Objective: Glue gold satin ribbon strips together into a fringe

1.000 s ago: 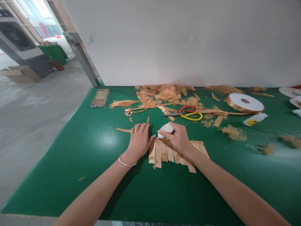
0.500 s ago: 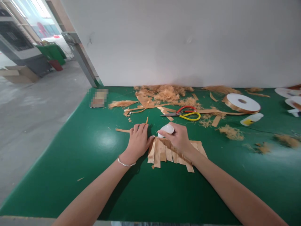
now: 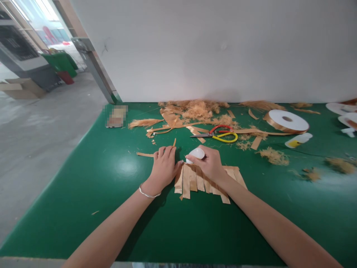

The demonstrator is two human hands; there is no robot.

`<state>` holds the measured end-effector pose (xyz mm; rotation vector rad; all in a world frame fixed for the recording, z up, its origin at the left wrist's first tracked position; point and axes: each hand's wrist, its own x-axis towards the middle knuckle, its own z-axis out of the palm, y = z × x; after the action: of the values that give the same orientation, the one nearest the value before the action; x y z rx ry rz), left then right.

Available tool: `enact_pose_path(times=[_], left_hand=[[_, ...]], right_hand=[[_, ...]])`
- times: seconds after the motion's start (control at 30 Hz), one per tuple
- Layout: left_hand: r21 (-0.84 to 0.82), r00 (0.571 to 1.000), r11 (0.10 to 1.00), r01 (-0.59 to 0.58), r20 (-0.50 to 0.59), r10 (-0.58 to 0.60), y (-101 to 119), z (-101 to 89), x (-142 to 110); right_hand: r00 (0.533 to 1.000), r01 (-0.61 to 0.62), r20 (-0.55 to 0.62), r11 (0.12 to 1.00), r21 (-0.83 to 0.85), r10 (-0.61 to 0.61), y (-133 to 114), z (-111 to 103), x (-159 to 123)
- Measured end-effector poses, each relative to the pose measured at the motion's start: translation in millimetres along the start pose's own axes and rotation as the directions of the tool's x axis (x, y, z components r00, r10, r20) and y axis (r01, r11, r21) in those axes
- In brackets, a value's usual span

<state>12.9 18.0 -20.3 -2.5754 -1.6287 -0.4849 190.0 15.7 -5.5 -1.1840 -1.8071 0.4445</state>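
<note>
My right hand (image 3: 211, 162) is wrapped round a small white squeeze bottle (image 3: 196, 154), tilted with its narrow end down to the left. That end is at the upper left of a row of tan ribbon strips (image 3: 193, 182) lying side by side on the green table. My left hand (image 3: 165, 163) lies flat just left of the row, thumb apart and stretched toward the bottle. Beneath its fingers is a narrow tan ribbon (image 3: 145, 154), with ends showing at the left and above. The bottle's tip is too small to make out clearly.
Red-and-yellow-handled scissors (image 3: 214, 134) lie beyond my hands. Behind them are frayed tan fibres (image 3: 198, 110) and ribbon scraps. A ribbon roll (image 3: 288, 121) and a white-and-yellow bottle (image 3: 298, 141) lie to the right. A blurred-out phone-like object (image 3: 116, 116) is at the far left.
The bottle in my right hand has shifted very slightly to the left along the top of the strips. My left hand stays where it was.
</note>
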Motion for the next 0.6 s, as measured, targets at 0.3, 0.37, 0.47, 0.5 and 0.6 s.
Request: enact_pose_path(times=[0.3,0.37,0.47,0.5,0.6], left_hand=[[-0.002,1.000,1.000,0.000,0.002,0.000,0.7,-0.8,-0.5],[0.000,1.000,1.000,0.002,-0.001,-0.002,0.4,-0.3,-0.4],[0.004,1.000,1.000,0.002,0.003,-0.002,0.5,-0.2,-0.2],[0.005,1.000,1.000,0.003,0.007,-0.003,0.6,-0.4,-0.1],[0.008,1.000,1.000,0.012,0.018,-0.012,1.0,-0.9,0.2]], right_hand=[[1.000,0.026,0.007,0.998,-0.050,-0.026,1.8,-1.6,-0.3],[1.000,0.026,0.014,0.998,-0.059,-0.025,1.9,-1.8,-1.0],[0.999,0.023,0.027,0.998,-0.066,-0.022,2.0,-2.0,-1.8],[0.999,0.026,0.027,0.997,-0.068,-0.024,2.3,-2.2,-2.0],[0.999,0.042,0.026,0.997,-0.072,-0.040,3.7,-3.6,-2.5]])
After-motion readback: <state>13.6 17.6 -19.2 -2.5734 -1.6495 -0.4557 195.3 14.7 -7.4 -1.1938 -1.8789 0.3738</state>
